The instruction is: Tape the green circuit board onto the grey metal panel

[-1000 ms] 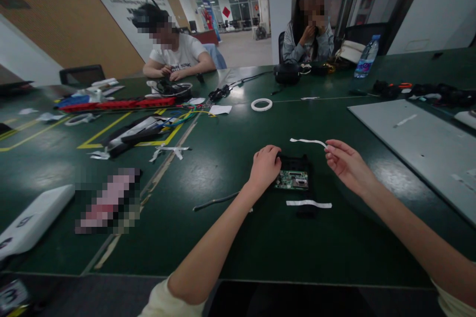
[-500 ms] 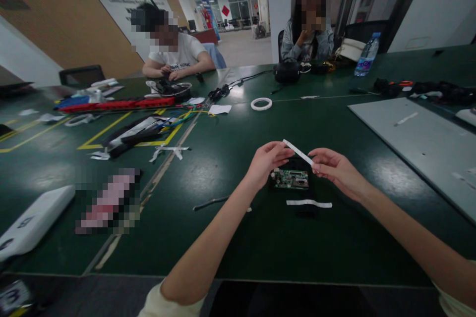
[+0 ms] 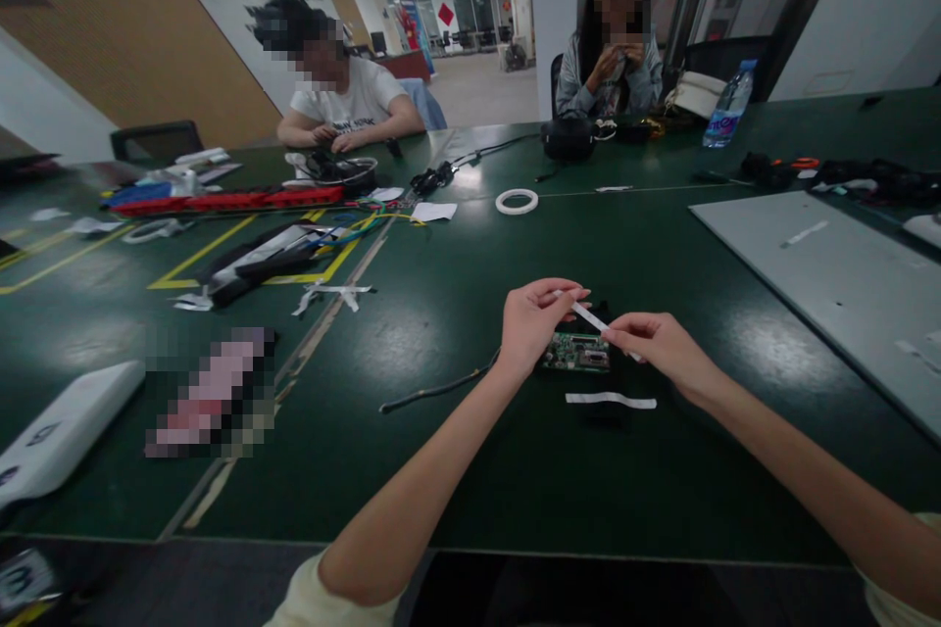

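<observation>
A narrow white strip [image 3: 589, 317], which looks like tape, stretches between my two hands at a slant. My left hand [image 3: 536, 318] pinches its upper left end. Farther down, my right hand [image 3: 658, 343] grips the strip between thumb and fingers, with a short end showing below. Just beneath the strip lies a green circuit board [image 3: 577, 353] on something dark, partly covered by my hands. A second white strip [image 3: 610, 401] rests on the table nearer to me. From behind my left wrist a dark cable [image 3: 441, 392] runs out to the left.
A ring of white tape [image 3: 517, 202] lies farther back on the green table [image 3: 456, 313]. At right is a grey panel [image 3: 830, 265]; at left, a phone [image 3: 213, 382] and a white device [image 3: 70, 431]. Two people sit across, near a water bottle [image 3: 729, 108].
My right hand has closed its fingers and shifted its hold inward along the strip. My left fingers have also closed farther over their end. The second strip stays put.
</observation>
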Demonstrator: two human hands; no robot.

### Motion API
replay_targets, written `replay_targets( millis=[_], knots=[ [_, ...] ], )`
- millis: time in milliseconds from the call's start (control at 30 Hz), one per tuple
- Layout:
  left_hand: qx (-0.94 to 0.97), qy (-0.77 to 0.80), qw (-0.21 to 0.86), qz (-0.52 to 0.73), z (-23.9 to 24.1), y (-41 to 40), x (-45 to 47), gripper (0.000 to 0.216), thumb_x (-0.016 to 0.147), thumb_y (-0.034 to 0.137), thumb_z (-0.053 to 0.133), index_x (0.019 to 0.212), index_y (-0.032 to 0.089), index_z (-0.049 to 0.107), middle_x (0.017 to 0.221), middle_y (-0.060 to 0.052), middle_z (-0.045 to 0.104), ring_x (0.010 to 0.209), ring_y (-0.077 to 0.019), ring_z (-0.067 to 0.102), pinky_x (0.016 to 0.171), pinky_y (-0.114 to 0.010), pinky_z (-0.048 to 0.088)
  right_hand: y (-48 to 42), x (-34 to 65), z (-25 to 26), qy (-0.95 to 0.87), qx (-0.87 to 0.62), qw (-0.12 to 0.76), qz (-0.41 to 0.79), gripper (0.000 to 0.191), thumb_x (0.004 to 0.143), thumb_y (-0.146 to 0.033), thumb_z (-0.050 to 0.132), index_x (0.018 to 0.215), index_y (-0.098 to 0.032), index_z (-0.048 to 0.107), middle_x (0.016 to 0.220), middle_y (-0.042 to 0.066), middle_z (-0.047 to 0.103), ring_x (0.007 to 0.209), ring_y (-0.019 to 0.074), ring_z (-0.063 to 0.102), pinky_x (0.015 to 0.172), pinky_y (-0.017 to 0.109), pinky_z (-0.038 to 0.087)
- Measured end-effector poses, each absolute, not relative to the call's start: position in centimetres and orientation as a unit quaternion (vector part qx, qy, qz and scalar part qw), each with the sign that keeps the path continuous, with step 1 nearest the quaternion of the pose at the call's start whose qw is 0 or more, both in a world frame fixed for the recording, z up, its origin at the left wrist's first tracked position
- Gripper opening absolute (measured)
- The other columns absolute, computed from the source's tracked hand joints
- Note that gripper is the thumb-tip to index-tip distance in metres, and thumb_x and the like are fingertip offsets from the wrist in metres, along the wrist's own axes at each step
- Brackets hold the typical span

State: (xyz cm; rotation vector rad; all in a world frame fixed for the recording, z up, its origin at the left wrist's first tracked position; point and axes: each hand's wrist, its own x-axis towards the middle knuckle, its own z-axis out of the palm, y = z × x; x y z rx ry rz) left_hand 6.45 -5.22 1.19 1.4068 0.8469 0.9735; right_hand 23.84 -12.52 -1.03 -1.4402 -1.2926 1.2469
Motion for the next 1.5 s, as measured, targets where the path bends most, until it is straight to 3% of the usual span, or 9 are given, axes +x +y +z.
replay_targets(
  millis=[400, 600, 700, 833, 933, 1100, 1200, 1333, 1500],
  knots=[
    [0.626, 0.325, 0.546, 0.451, 0.8, -5.0, 6.5, 0.028, 0.085, 0.034, 0.057, 0.105, 0.015, 0.063, 0.107, -0.011, 0.067, 0.084, -0.0195, 0.069, 0.072, -0.031, 0.057, -12.8, 23.5, -0.6, -0.518, -0.591, 0.394, 0.477, 0.024, 0.078, -0.043, 0.060, 0.082, -0.021, 0.068, 0.074, 0.001, 0.065, 0.067, 0.0119, 0.055, 0.054, 0.023, 0.037],
    [0.601, 0.287, 0.607, 0.433, 1.3, -5.0, 6.6, 0.048, 0.083, 0.028, 0.062, 0.128, 0.025, 0.044, 0.141, -0.010, 0.042, 0.113, -0.0229, 0.057, 0.095, -0.039, 0.047, -12.8, 23.7, -0.9, -0.493, -0.574, 0.412, 0.508, 0.022, 0.078, -0.037, 0.060, 0.091, -0.021, 0.067, 0.085, 0.003, 0.068, 0.077, 0.0151, 0.063, 0.053, 0.022, 0.040],
    [0.529, 0.320, 0.659, 0.428, 1.2, -5.1, 6.6, 0.060, 0.080, 0.026, 0.066, 0.132, 0.026, 0.037, 0.135, -0.012, 0.049, 0.108, -0.0211, 0.060, 0.094, -0.039, 0.048, -12.7, 23.6, -0.9, -0.486, -0.565, 0.426, 0.513, 0.025, 0.077, -0.039, 0.062, 0.092, -0.020, 0.067, 0.087, 0.005, 0.069, 0.078, 0.0164, 0.065, 0.052, 0.022, 0.041],
    [0.511, 0.346, 0.704, 0.351, 0.9, -5.3, 6.7, 0.031, 0.081, 0.031, 0.064, 0.107, 0.015, 0.059, 0.107, -0.013, 0.067, 0.092, -0.0179, 0.066, 0.086, -0.034, 0.052, -12.6, 23.5, -1.0, -0.481, -0.570, 0.434, 0.506, 0.026, 0.075, -0.039, 0.064, 0.092, -0.020, 0.068, 0.086, 0.006, 0.069, 0.074, 0.0166, 0.065, 0.048, 0.021, 0.039],
    [0.554, 0.364, 0.662, 0.350, 0.4, -5.3, 6.7, 0.021, 0.079, 0.033, 0.064, 0.089, 0.014, 0.067, 0.093, -0.009, 0.071, 0.081, -0.0160, 0.068, 0.076, -0.030, 0.054, -12.6, 23.3, -1.1, -0.469, -0.574, 0.431, 0.515, 0.026, 0.075, -0.038, 0.064, 0.092, -0.018, 0.068, 0.086, 0.008, 0.069, 0.071, 0.0163, 0.065, 0.045, 0.020, 0.038],
    [0.620, 0.389, 0.538, 0.419, 0.0, -4.9, 6.8, 0.022, 0.083, 0.035, 0.058, 0.089, 0.016, 0.067, 0.092, -0.008, 0.071, 0.082, -0.0174, 0.068, 0.072, -0.030, 0.055, -12.7, 23.2, -0.8, -0.449, -0.561, 0.427, 0.550, 0.037, 0.076, -0.032, 0.063, 0.109, -0.015, 0.062, 0.084, 0.008, 0.069, 0.069, 0.0148, 0.066, 0.048, 0.021, 0.043],
    [0.677, 0.374, 0.477, 0.417, 0.2, -4.9, 6.7, 0.028, 0.087, 0.033, 0.053, 0.107, 0.017, 0.062, 0.108, -0.009, 0.067, 0.099, -0.0197, 0.064, 0.086, -0.035, 0.051, -12.7, 23.5, -0.7, -0.426, -0.550, 0.448, 0.562, 0.045, 0.077, -0.033, 0.061, 0.119, -0.016, 0.055, 0.086, 0.008, 0.069, 0.071, 0.0153, 0.066, 0.054, 0.022, 0.047],
    [0.755, 0.373, 0.353, 0.408, 0.5, -5.7, 6.6, 0.054, 0.088, 0.030, 0.052, 0.138, 0.020, 0.034, 0.136, -0.012, 0.048, 0.125, -0.0218, 0.046, 0.107, -0.042, 0.032, -12.6, 24.0, -1.3, -0.403, -0.551, 0.471, 0.559, 0.055, 0.076, -0.036, 0.063, 0.125, -0.020, 0.043, 0.086, 0.007, 0.069, 0.074, 0.0172, 0.067, 0.056, 0.024, 0.050],
    [0.821, 0.364, 0.255, 0.358, 0.7, -6.4, 6.6, 0.048, 0.093, 0.028, 0.040, 0.139, 0.019, 0.032, 0.144, -0.010, 0.038, 0.134, -0.0200, 0.033, 0.111, -0.041, 0.024, -12.0, 24.3, -2.6, -0.377, -0.564, 0.474, 0.562, 0.043, 0.074, -0.034, 0.065, 0.108, -0.021, 0.042, 0.081, 0.006, 0.069, 0.071, 0.0181, 0.067, 0.050, 0.022, 0.047]
  ],
)
